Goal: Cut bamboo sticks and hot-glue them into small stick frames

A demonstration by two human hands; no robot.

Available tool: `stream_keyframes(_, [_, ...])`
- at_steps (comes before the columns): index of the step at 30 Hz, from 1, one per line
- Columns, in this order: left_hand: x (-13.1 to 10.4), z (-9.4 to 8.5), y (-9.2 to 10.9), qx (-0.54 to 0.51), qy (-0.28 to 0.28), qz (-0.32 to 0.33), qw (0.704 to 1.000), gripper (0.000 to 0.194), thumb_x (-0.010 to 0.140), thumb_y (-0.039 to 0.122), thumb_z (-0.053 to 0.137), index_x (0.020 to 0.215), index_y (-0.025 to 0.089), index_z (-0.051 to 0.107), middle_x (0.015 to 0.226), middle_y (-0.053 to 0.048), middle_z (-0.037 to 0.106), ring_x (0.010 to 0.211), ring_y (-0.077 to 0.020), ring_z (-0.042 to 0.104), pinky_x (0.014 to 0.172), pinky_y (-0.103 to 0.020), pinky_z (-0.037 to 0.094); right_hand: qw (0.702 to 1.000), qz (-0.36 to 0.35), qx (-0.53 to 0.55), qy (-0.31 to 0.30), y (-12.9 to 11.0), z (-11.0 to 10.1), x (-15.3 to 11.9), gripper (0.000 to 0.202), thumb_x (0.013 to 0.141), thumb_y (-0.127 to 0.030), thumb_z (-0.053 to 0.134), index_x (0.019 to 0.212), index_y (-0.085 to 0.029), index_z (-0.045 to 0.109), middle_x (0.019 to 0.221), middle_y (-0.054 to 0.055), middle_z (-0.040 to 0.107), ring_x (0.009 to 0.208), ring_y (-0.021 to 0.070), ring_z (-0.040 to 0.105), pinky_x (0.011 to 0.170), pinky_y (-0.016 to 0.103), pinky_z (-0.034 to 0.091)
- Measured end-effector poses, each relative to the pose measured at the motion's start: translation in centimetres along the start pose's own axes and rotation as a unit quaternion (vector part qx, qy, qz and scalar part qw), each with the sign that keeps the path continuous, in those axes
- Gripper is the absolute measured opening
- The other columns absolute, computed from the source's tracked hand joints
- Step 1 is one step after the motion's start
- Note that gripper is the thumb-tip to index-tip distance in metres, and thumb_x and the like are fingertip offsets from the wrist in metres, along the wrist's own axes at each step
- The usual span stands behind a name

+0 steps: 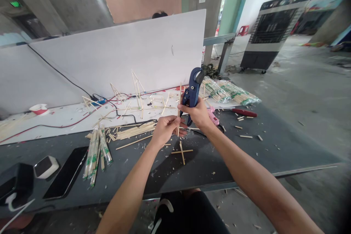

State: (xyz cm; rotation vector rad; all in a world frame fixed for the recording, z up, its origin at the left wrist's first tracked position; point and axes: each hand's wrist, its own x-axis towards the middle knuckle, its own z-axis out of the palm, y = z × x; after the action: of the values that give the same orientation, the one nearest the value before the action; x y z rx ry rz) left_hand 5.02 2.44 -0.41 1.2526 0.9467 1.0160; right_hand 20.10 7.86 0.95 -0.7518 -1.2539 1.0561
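Note:
My right hand (197, 112) is closed round a blue hand cutter with a dark curved jaw (194, 87), its head pointing up. Between the fingers of my left hand (168, 127) is a thin wooden stick (178, 128), held upright just left of the cutter. The right fingertips reach close to that stick; whether they touch it I cannot tell. Below both hands, a small cross of wooden sticks (182, 152) lies on the dark tabletop. A pink glue gun (213, 115) rests behind my right wrist, partly hidden.
Loose sticks (137, 130) and wrapped bundles (94, 151) lie left; more packets (237, 92) sit back right. Stick frames (137, 89) stand before the white board (131, 51). A phone (66, 172), a red-handled tool (245, 112) and cables are also on the table.

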Motion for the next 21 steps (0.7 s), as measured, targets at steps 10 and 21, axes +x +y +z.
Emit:
stream_keyframes(10, [-0.2, 0.1, 0.2, -0.010, -0.062, -0.005, 0.998, 0.045, 0.080, 0.055, 0.073, 0.100, 0.014, 0.068, 0.085, -0.010, 0.075, 0.077, -0.0254, 0.074, 0.074, -0.040, 0.062, 1.000, -0.014, 0.009, 0.015, 0.3, -0.1, -0.1, 0.032, 0.066, -0.030, 0.080, 0.093, -0.021, 0.065, 0.083, 0.001, 0.064, 0.073, 0.0159, 0.059, 0.073, 0.035, 0.053])
stream_keyframes(21, [-0.1, 0.1, -0.1, 0.031, 0.010, 0.066, 0.997, 0.044, 0.087, 0.059, 0.063, 0.088, 0.015, 0.060, 0.063, -0.003, 0.065, 0.054, -0.0195, 0.070, 0.051, -0.028, 0.058, 0.999, 0.019, 0.011, -0.041, -0.9, -0.1, -0.9, 0.035, 0.064, -0.027, 0.082, 0.093, -0.020, 0.064, 0.083, 0.001, 0.066, 0.074, 0.0171, 0.061, 0.072, 0.035, 0.055])
